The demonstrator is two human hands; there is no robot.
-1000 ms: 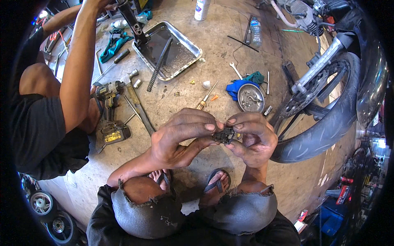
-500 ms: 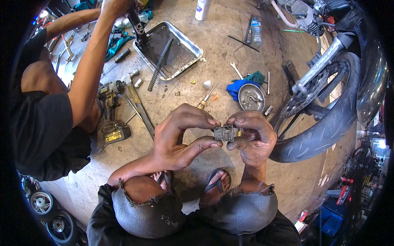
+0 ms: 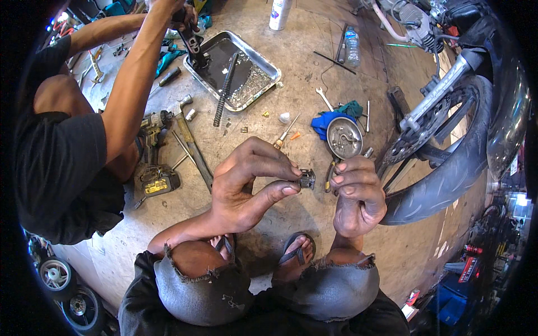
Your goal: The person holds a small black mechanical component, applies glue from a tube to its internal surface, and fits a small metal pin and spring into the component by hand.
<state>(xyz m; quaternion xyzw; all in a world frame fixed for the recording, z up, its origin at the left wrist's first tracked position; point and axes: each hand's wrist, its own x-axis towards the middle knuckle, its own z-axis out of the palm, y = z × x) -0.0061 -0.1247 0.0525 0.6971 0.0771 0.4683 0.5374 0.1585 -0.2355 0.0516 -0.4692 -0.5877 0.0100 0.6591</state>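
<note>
Between the thumb and fingers of my left hand is a small dark, boxy part with slots in it, like a connector or small housing. My left hand is closed on it. My right hand is apart from that part, to its right, with fingertips and thumb pinched together. What it holds, if anything, is hidden. Beyond its fingertips a tool with a yellow-and-black handle lies on the floor, partly covered. A round metal dish with small hardware sits just past my right hand.
Farther off lie a screwdriver, a wrench and a metal tray with a spring. At left are a cordless drill, a hammer and another person's arm. A motorcycle wheel stands at right.
My right hand has drawn away to the right from the small part, which stays in my left hand. The other person's hand at the tray's upper left has shifted slightly right.
</note>
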